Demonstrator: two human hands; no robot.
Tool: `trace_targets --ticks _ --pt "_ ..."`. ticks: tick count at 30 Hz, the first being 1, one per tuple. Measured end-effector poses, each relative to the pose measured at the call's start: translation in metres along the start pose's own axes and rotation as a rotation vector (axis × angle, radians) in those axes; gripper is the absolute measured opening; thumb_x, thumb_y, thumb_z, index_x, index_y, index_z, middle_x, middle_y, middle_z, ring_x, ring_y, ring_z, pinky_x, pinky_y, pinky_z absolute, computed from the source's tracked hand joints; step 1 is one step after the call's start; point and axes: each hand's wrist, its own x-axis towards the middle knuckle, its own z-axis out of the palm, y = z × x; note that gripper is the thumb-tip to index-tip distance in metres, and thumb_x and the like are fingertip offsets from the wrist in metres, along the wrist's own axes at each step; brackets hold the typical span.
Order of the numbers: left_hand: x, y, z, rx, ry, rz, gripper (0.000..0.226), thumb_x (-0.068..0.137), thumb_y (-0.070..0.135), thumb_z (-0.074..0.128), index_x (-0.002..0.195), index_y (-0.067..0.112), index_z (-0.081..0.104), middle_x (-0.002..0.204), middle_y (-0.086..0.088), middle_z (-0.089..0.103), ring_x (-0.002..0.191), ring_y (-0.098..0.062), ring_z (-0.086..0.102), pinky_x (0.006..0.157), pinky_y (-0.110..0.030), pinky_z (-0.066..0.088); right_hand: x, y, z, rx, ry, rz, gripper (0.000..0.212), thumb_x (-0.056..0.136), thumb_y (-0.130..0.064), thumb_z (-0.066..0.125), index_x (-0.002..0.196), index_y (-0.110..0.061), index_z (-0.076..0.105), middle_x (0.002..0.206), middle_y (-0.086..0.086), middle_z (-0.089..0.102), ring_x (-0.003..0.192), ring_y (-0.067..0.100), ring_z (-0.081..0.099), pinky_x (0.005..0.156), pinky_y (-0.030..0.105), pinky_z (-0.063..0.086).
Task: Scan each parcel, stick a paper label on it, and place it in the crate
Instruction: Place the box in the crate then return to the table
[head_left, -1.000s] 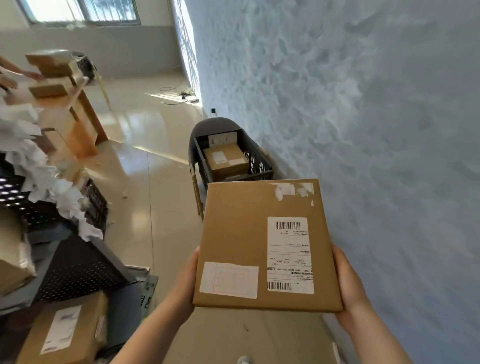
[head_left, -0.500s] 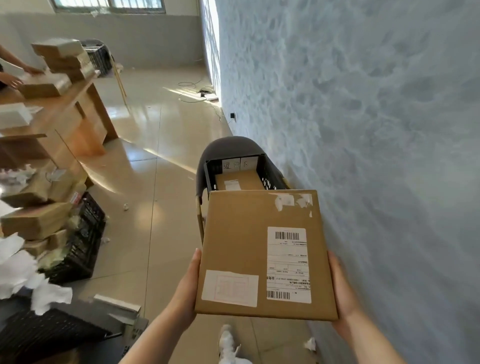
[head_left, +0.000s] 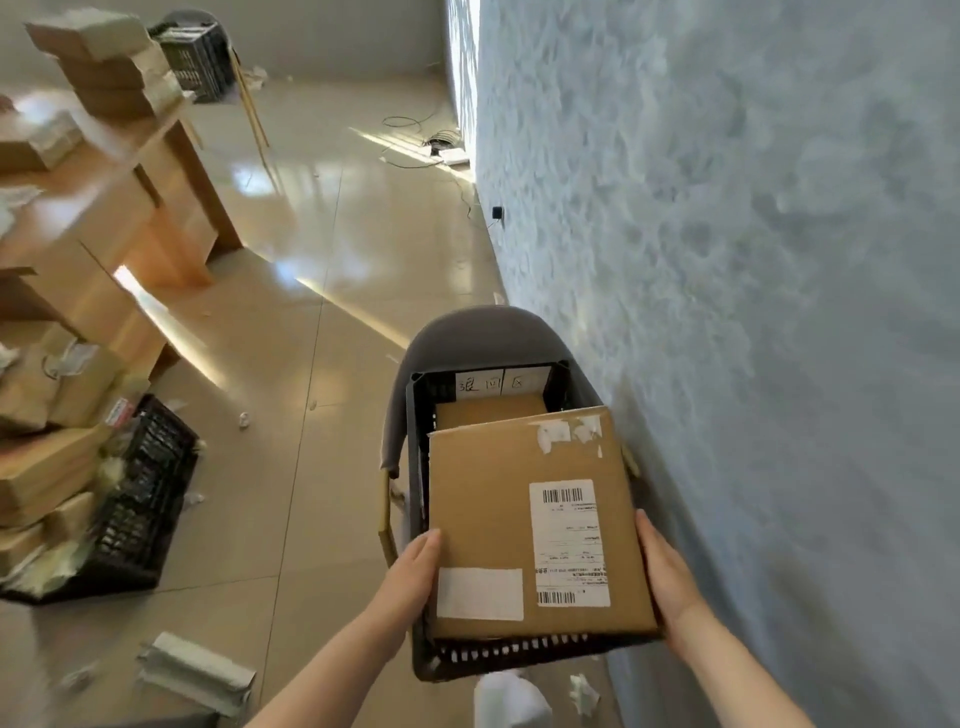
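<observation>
A flat brown cardboard parcel (head_left: 483, 519) is held level over a black plastic crate (head_left: 498, 656). My left hand (head_left: 413, 574) grips its left edge and my right hand (head_left: 662, 577) grips its right edge. On its top face are a white barcode shipping label (head_left: 569, 543) and a smaller blank paper label (head_left: 479, 593). The crate rests on a grey chair (head_left: 467, 332) against the wall. Another brown parcel (head_left: 488, 408) lies inside the crate, mostly hidden by the one I hold.
A blue textured wall (head_left: 753, 260) runs close along the right. On the left stand a wooden desk (head_left: 130, 208) with stacked parcels (head_left: 98, 62), and a second black crate (head_left: 140, 509) beside more parcels. Paper scraps litter the tiled floor.
I have walked up to the chair. The parcel, held out in front a second ago, now hangs directly over the crate and lower, covering most of its opening.
</observation>
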Motion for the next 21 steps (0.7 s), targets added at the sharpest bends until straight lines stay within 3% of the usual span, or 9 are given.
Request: trace_targets --ticks 3,6,9,12,16,21 --pt "0.048 0.022 0.009 -0.037 0.060 -0.004 0.059 0.095 0.070 0.032 0.138 0.035 0.051 0.138 0.010 0.058 0.128 -0.013 0.053 0.114 -0.046 0.038 0.071 -0.022 0.009 -0.127 0.020 -0.039 0.039 0.103 -0.050 0.036 0.127 -0.026 0.056 0.102 0.003 0.071 0.095 0.020 0.067 0.075 0.034 0.052" --pt "0.083 0.050 0.023 -0.101 0.111 -0.012 0.056 0.100 0.060 0.035 0.147 0.030 0.042 0.146 0.006 0.051 0.135 -0.017 0.046 0.117 -0.045 0.034 0.134 -0.040 0.019 -0.189 0.011 -0.016 0.033 0.106 -0.038 0.035 0.130 -0.024 0.052 0.103 0.002 0.068 0.093 0.018 0.065 0.069 0.032 0.050" --pt "0.116 0.065 0.034 -0.127 0.207 -0.121 0.063 0.101 0.054 0.041 0.156 0.030 0.023 0.156 0.002 0.037 0.143 -0.024 0.035 0.118 -0.047 0.029 0.180 -0.051 0.036 -0.237 -0.085 0.063 0.036 0.105 -0.041 0.034 0.134 -0.027 0.051 0.109 -0.002 0.067 0.102 0.016 0.064 0.088 0.040 0.054" --pt "0.146 0.072 0.042 -0.113 0.246 -0.174 0.071 0.099 0.049 0.047 0.157 0.032 0.011 0.155 0.000 0.036 0.140 -0.027 0.038 0.115 -0.051 0.035 0.217 -0.052 0.050 -0.328 -0.162 0.125 0.047 0.099 -0.057 0.037 0.139 -0.035 0.044 0.121 -0.005 0.063 0.114 0.019 0.059 0.102 0.050 0.048" --pt "0.173 0.077 0.047 -0.055 0.282 -0.232 0.074 0.099 0.034 0.051 0.157 0.029 0.007 0.153 -0.001 0.037 0.136 -0.026 0.040 0.110 -0.043 0.036 0.253 -0.048 0.064 -0.482 -0.207 0.168 0.056 0.099 -0.049 0.040 0.151 -0.030 0.031 0.133 -0.002 0.058 0.119 0.022 0.056 0.102 0.052 0.048" --pt "0.196 0.084 0.043 0.034 0.289 -0.183 0.075 0.098 0.022 0.051 0.156 0.034 0.006 0.147 -0.004 0.043 0.109 -0.017 0.048 0.090 -0.032 0.044 0.276 -0.049 0.080 -0.523 -0.165 0.180 0.049 0.104 -0.039 0.036 0.149 -0.020 0.034 0.134 0.004 0.055 0.109 0.020 0.053 0.095 0.041 0.047"
